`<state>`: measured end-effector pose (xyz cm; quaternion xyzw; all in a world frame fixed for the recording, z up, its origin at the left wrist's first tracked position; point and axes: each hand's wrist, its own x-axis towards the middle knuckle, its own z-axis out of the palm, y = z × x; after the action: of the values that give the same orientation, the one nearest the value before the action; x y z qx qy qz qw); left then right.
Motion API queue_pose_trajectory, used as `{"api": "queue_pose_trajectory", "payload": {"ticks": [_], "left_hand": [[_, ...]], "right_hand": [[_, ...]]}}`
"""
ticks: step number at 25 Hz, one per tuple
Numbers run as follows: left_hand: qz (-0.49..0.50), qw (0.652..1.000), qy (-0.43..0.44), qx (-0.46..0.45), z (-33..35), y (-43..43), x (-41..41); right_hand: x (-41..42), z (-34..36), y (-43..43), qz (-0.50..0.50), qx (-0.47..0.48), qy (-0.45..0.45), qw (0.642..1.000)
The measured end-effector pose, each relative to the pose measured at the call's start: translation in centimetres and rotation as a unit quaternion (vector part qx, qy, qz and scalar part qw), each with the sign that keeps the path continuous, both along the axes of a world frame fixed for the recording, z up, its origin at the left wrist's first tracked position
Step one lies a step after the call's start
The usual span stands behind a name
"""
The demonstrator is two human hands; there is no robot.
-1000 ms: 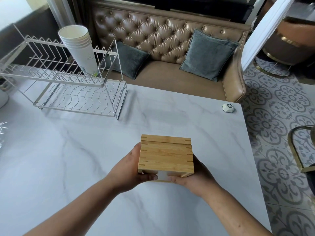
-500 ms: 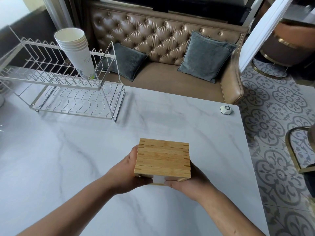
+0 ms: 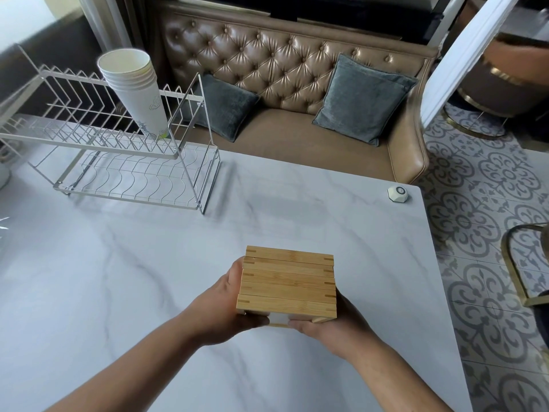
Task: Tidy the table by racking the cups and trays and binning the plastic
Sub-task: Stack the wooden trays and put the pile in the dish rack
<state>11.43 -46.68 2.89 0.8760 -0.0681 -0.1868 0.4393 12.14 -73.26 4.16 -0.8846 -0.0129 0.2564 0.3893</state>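
Bamboo trays (image 3: 287, 283), stacked, pale finger-jointed corners

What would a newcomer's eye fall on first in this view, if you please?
First, the stack of bamboo trays low in the middle, held between the left hand and right hand above the marble table. Next, the nested paper cups leaning on the wire dish rack's upper tier, far left.

No readable text anywhere (the paper cups (image 3: 136, 93) bear only faint drawings).
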Motion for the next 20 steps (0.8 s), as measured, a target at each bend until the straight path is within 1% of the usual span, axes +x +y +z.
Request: {"api": "queue_pose_trajectory", "payload": {"ticks": [3,5,8,9,10,11,12,14,15,17,20], "left_hand": [[-0.008,1.0,0.008,0.0,-0.1,0.1,0.4],[0.002,0.999,0.038,-0.036,0.5,0.2,1.6],[-0.035,0.98,0.105,-0.167,2.3,0.9,4.6],[-0.053,0.967,0.128,-0.214,2.9,1.3,5.4],[-0.061,0.952,0.157,-0.254,3.4,1.7,5.9],[-0.048,0.939,0.193,-0.281,3.9,1.8,6.1],[-0.019,0.929,0.229,-0.289,4.2,1.8,5.9],[0.041,0.916,0.298,-0.266,4.3,1.3,5.3],[0.06,0.913,0.32,-0.246,4.0,1.2,4.9],[0.068,0.904,0.355,-0.23,3.0,1.4,3.5],[0.055,0.87,0.402,-0.281,1.0,1.6,0.1]], "right_hand": [[0.3,0.2,0.1,0.0,0.014,0.019,1.0],[1.1,1.0,0.3,-0.009,0.035,0.036,0.999],[3.0,3.0,0.7,-0.003,0.038,0.015,0.999],[3.4,3.4,0.8,-0.013,0.071,0.017,0.997],[3.5,3.8,1.0,-0.029,0.128,0.026,0.991],[3.3,4.1,1.4,-0.048,0.194,0.041,0.979],[2.9,4.2,1.8,-0.073,0.252,0.06,0.963],[1.9,3.8,3.0,-0.149,0.33,0.117,0.925],[1.4,3.3,3.7,-0.187,0.345,0.152,0.907],[0.3,2.2,4.5,-0.243,0.343,0.211,0.882],[-0.9,0.9,4.6,-0.288,0.334,0.251,0.862]]}}
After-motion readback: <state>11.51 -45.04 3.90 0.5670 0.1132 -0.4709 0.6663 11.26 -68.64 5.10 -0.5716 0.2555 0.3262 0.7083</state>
